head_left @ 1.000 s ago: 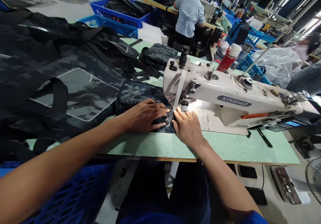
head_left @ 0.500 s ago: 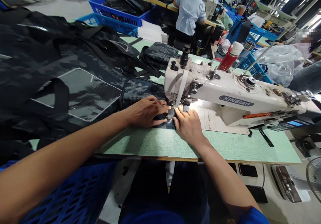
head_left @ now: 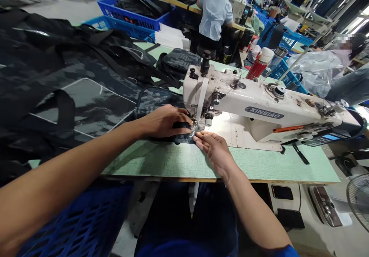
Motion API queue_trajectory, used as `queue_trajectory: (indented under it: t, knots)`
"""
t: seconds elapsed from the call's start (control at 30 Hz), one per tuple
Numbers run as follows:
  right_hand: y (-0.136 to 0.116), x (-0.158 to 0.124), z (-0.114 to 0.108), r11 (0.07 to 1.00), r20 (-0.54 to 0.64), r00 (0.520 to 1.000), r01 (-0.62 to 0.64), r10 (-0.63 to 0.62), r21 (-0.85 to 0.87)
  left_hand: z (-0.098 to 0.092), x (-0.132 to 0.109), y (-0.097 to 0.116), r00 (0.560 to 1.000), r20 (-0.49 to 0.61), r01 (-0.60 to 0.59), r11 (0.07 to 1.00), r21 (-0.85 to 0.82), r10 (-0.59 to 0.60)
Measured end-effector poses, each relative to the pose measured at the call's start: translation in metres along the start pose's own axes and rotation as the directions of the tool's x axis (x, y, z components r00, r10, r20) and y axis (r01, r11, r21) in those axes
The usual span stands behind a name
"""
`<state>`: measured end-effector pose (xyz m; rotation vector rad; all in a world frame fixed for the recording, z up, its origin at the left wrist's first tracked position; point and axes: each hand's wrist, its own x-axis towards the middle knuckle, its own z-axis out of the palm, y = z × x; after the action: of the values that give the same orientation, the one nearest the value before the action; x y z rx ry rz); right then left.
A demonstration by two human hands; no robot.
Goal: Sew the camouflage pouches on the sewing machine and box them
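Camo fabric (head_left: 157, 99) lies bunched on the tabletop (head_left: 161, 159), its edge under the presser foot (head_left: 196, 122) of the white XINBIAO sewing machine (head_left: 259, 111). L hand (head_left: 164, 121) is clamped down on it, w/ fingers curled near the foot. R hand (head_left: 215, 151) is open, palm down, fingertips on the fabric's near edge just right of the foot. Hands are close but apart. Left of them: big heap of dark camo material (head_left: 57, 68) w/ black straps. Far side: small camo pouch (head_left: 178, 62), red bottle (head_left: 256, 68), blue crate (head_left: 135, 15), co-worker in light-blue shirt (head_left: 215, 13) seated at next table. Near left: blue crate (head_left: 72, 226). Near right: fan (head_left: 359, 195).
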<state>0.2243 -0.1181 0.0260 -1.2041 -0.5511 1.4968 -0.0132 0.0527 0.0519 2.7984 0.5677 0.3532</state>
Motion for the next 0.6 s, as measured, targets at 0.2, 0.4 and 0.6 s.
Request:
queue_trajectory:
  t: [0.2,0.4,0.6]
  knots:
    - [0.01,0.009,0.023,0.955,0.07,0.989,-0.143,0.13,0.258,-0.003,0.0,-0.008,0.998,0.015,0.064,0.991,-0.116,-0.063]
    - [0.016,0.0,0.011,0.993,0.067,0.997,-0.055,0.048,0.106,0.015,-0.005,-0.038,0.999,-0.005,-0.032,0.989,-0.147,0.032]
    - [0.003,-0.002,-0.004,0.295,0.197,0.867,0.357,-0.458,-0.886,0.025,-0.008,-0.033,0.999,-0.036,-0.016,0.999,-0.031,0.015]
